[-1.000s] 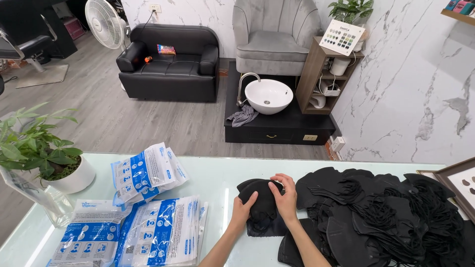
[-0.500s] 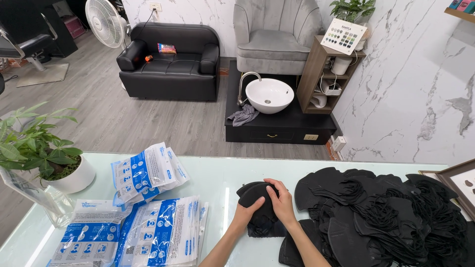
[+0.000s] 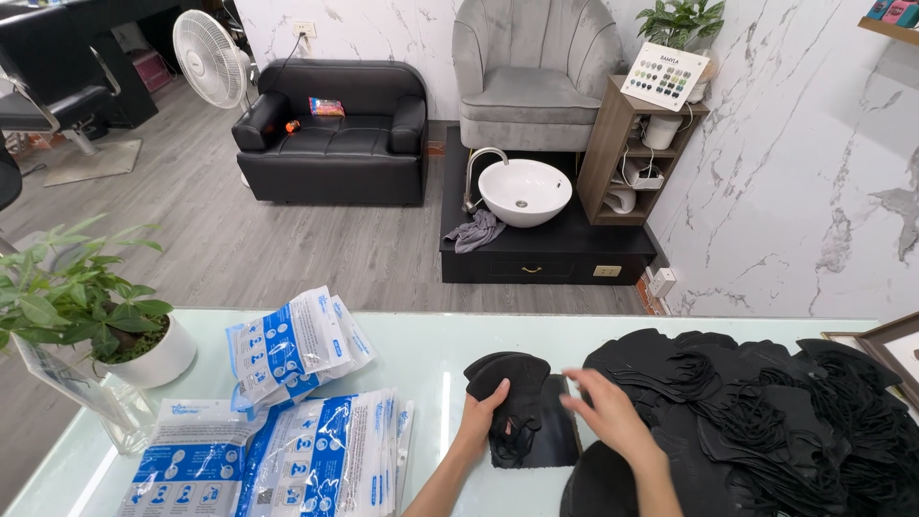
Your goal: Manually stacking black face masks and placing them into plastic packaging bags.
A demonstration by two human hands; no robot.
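Head view, over a glass table (image 3: 431, 345): left hand (image 3: 477, 414) clasping a small bundle of black masks (image 3: 512, 381), thumb on top, lifted slightly above a flat black stack (image 3: 550, 442) on the glass; right hand (image 3: 605, 410) loose and empty, fingers spread, hovering just beside the bundle, between it and the big heap of black masks (image 3: 766, 412) on the right. Likely trouble, judging from the grip: ear loops dangling under the bundle, apt to snag on the flat stack or on a finger and drag pieces askew; soft fabric in a light hold, prone to fanning out or slipping; black on black, blurring the edge between bundle, stack and heap, with a risk of extra pieces riding along unnoticed. Close by on the left: blue-and-white packets, one fanned batch (image 3: 297, 343) farther back, another (image 3: 287, 460) at the near edge, both well apart from either hand. Farther left, a potted plant (image 3: 144, 356) in a white pot. At the far right, a corner of a picture frame (image 3: 892, 347), near the heap, contact impossible to tell. Nothing between the hands and the heap; sprawling near edge of the heap crowding the right forearm. Beyond the table: grey floor, black sofa (image 3: 330, 134), fan (image 3: 211, 62), white basin (image 3: 525, 190).
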